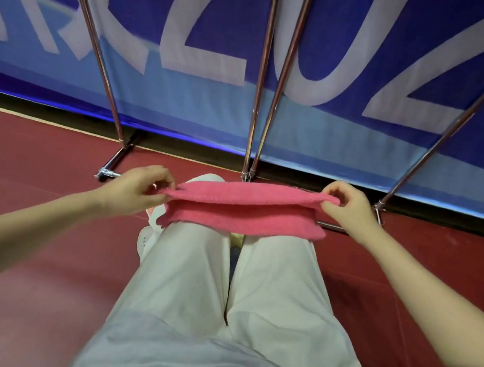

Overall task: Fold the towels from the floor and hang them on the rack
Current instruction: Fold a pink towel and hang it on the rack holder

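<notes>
Pink towel point(246, 212), centre frame: folded, pinched at its ends by left hand point(137, 187) and right hand point(346, 207). Rack point(265, 93), upper frame: apparently bare; hanging outstanding.

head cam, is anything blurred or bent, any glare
Head view: the banner lettering smears at far left, sharper toward the middle; the rack poles splay outward from wide-angle distortion; thin glints run along the chrome; the pink towel, left hand and right hand look fairly sharp; lighting even.
</notes>
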`<state>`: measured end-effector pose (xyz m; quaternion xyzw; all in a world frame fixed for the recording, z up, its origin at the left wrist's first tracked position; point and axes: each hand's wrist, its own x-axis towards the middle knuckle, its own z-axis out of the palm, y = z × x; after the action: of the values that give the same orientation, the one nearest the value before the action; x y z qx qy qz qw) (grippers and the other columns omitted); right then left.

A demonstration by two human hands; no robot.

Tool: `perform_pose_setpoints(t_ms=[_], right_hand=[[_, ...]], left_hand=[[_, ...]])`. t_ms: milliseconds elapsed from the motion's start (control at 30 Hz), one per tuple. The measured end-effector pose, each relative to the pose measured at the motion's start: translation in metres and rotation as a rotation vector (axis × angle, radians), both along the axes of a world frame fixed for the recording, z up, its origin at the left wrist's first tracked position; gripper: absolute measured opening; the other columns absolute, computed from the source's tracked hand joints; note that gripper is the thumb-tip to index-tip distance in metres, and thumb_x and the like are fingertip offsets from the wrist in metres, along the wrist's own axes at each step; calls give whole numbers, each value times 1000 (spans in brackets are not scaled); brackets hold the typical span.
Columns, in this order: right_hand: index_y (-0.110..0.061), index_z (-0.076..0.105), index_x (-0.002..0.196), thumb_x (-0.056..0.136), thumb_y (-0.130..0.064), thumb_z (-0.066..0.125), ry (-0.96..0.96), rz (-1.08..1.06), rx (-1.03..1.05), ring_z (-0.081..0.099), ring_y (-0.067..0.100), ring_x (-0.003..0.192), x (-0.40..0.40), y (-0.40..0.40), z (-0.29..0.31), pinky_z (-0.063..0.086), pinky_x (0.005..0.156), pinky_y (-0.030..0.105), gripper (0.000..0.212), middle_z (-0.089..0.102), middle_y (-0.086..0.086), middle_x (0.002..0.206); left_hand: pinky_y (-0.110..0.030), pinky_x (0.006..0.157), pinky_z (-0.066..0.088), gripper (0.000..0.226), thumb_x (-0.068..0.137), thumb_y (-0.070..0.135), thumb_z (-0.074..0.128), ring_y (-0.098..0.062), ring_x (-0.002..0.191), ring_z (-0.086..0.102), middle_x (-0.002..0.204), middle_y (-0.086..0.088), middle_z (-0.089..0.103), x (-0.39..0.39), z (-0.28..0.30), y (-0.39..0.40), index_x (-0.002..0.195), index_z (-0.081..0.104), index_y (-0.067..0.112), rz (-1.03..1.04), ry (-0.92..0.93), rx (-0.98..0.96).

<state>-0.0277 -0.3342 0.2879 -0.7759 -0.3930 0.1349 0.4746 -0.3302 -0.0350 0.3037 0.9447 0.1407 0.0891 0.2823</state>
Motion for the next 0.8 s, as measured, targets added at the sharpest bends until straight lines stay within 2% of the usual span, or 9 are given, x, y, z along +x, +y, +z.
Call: perform_pose_setpoints(t_ms=[100,200,300,367,433,467,533,667,800], right_hand=[[-18,59,77,71,5,61,-27,-8,-26,48,13,67,-11,-8,-10,41,65,29,24,57,8,74],[-26,57,76,69,4,63,-93,-8,-61,49,10,69,-19,-15,-18,41,66,28,31,58,-2,74],[-29,60,77,71,0,70,-263,154,-198,54,8,74,-25,-24,-30,46,71,31,32,61,-7,78],[-20,68,75,77,-21,71,-308,220,-228,57,16,76,-28,-27,-31,46,74,33,4,64,-4,76],[-13,68,64,84,-42,59,-324,167,-188,56,21,74,-27,-22,-28,44,74,34,37,64,-2,66],[-12,67,59,86,-46,54,-360,116,-176,54,22,73,-28,-15,-25,44,73,35,45,62,-2,62],[-12,65,59,87,-39,57,-469,46,-153,52,21,75,-29,4,-20,46,72,40,39,60,-3,64],[-18,67,89,86,-21,63,-467,61,-248,51,16,95,-41,57,-8,46,84,41,6,62,-4,93],[-24,61,122,88,-35,59,-431,322,-478,50,16,115,-47,99,-4,43,98,36,36,59,-2,122]], left_hand=[[-23,75,46,27,80,-4,67,-12,89,57,96,8,63,-12,-11,-9,88,61,22,-27,17,4],[-23,75,46,31,80,1,69,-5,87,54,94,6,61,-16,-18,-11,88,57,28,-77,54,42],[-29,74,48,19,75,48,71,-6,84,54,92,8,58,-18,-21,-9,84,56,41,-91,211,-9],[-28,75,49,37,70,68,64,-8,82,58,94,6,58,-15,-19,-10,86,63,34,36,209,-180],[-29,81,48,28,85,54,62,-15,88,60,97,3,58,-5,-18,-11,85,66,27,203,144,-236],[-31,85,46,20,90,45,60,-17,91,59,97,3,57,2,-17,-12,84,65,27,242,115,-154],[-32,90,45,9,91,36,61,-16,94,58,98,3,57,19,-15,-15,85,62,30,231,52,-60],[-30,98,40,23,93,31,60,-11,107,51,111,6,58,65,-4,-29,112,64,20,78,39,29],[-36,104,38,51,91,42,59,-26,122,46,129,-7,51,104,-5,-33,132,52,14,-58,348,170]])
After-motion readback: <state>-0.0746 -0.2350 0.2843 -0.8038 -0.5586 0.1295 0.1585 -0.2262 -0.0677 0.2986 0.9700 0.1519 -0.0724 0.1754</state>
